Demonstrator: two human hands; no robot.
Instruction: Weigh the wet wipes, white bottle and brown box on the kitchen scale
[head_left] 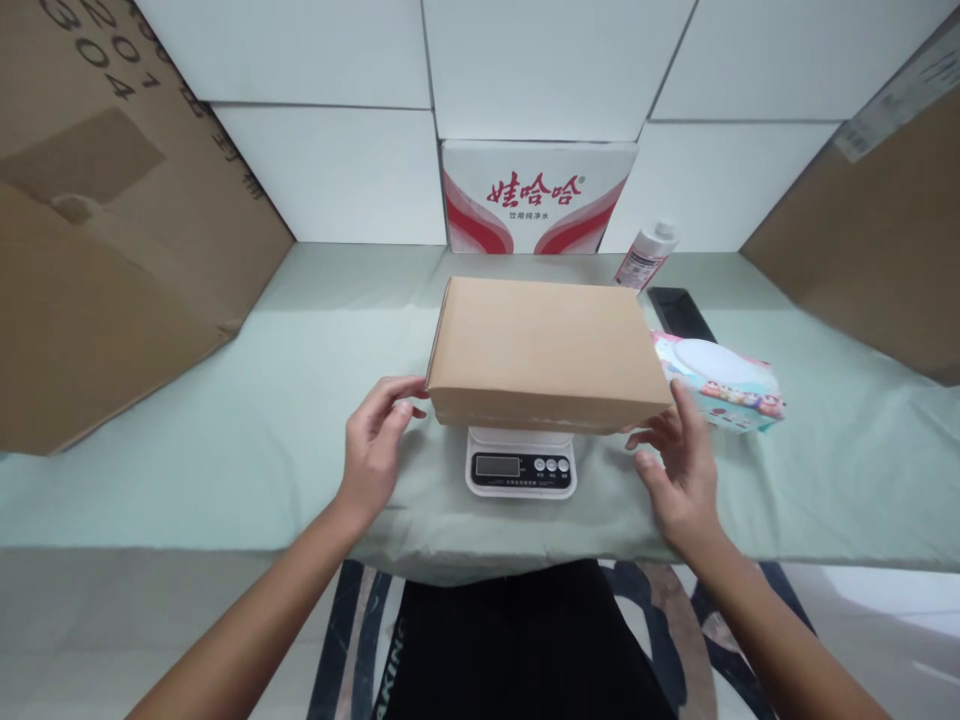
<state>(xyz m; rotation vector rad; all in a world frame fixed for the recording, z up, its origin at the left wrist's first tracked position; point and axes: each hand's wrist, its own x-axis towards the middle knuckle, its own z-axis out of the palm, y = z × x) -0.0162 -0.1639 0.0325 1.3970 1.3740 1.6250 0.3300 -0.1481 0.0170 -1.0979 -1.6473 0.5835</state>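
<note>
One flat brown cardboard box (pixel 544 345) rests on one white digital kitchen scale (pixel 521 468) at the middle of the tabletop (pixel 225 440). The box overhangs the scale on both sides, so only the scale's front strip with its display and three round buttons shows beneath the box's near edge.

Two hands flank the box. The left hand (pixel 376 438) sits at 9 o'clock from the scale, fingers loosely curled and spread, with its fingertips at the box's near-left corner; whether they touch the cardboard cannot be told. The right hand (pixel 679 465) sits at 3 o'clock from the scale, fingers open, the fingertips right by the box's near-right corner. Neither hand is clamped on anything.

At 2 o'clock from the box lies one pack of wet wipes (pixel 724 385) with a white lid, just beside the box's right edge. Behind it lies one flat black object (pixel 679 312), and at 1 o'clock stands one tilted white bottle (pixel 645 256). At 12 o'clock, against the white wall, stands one red-and-white printed carton (pixel 536 195).

Two large brown cartons bound the space: one (pixel 112 220) at 10 o'clock, one (pixel 870 230) at 2 o'clock. The stretch of green cloth between the left hand and the left carton is bare and wide; the right side is tighter. The tabletop's near edge runs just below the scale, close to the person's body.
</note>
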